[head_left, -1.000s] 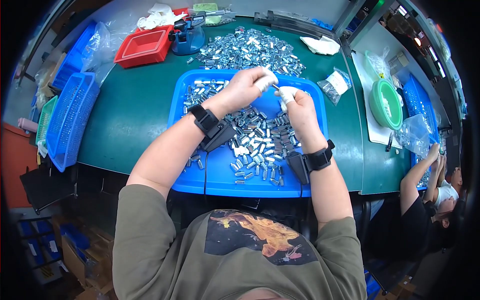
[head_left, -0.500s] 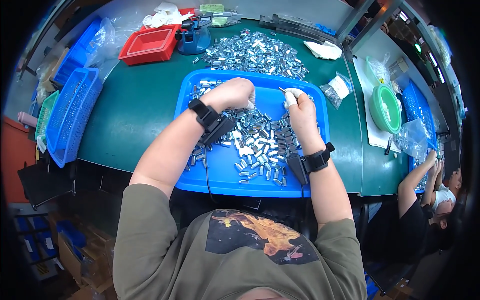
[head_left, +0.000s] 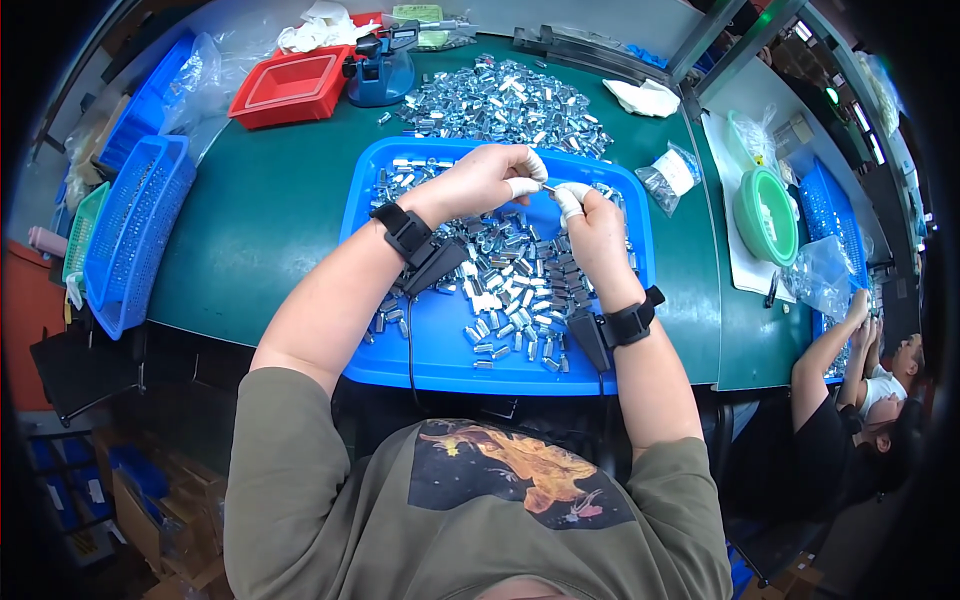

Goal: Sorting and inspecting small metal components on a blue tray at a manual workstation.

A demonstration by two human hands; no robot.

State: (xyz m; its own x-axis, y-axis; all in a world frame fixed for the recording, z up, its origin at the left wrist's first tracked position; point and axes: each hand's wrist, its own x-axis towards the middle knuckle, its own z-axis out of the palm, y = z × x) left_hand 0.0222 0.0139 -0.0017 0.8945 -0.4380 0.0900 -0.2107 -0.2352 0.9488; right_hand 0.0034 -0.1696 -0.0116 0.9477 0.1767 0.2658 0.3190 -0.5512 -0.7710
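Note:
My left hand (head_left: 488, 178) and my right hand (head_left: 600, 232) meet above the far half of a blue tray (head_left: 460, 372), white covers on their fingertips. A thin, short metal pin (head_left: 548, 187) sticks out from the pinch of my right hand toward my left fingertips. The thumb and fingers of my left hand are closed together at the pin's end; whatever they hold is hidden. Many short, shiny metal pieces (head_left: 505, 285) lie loose in the tray under both hands.
Beyond the tray spreads a heap of similar metal pieces (head_left: 510, 105). A blue measuring stand (head_left: 383, 78) and red bins (head_left: 290, 88) stand far left. Blue baskets (head_left: 135, 235) line the left edge. A plastic bag (head_left: 670, 178) and green basin (head_left: 766, 217) sit right, near co-workers' arms (head_left: 825, 345).
My left hand has risen from the pieces in the tray and moved right. My right hand has shifted slightly left and nearer, so the fingertips now meet at the pin.

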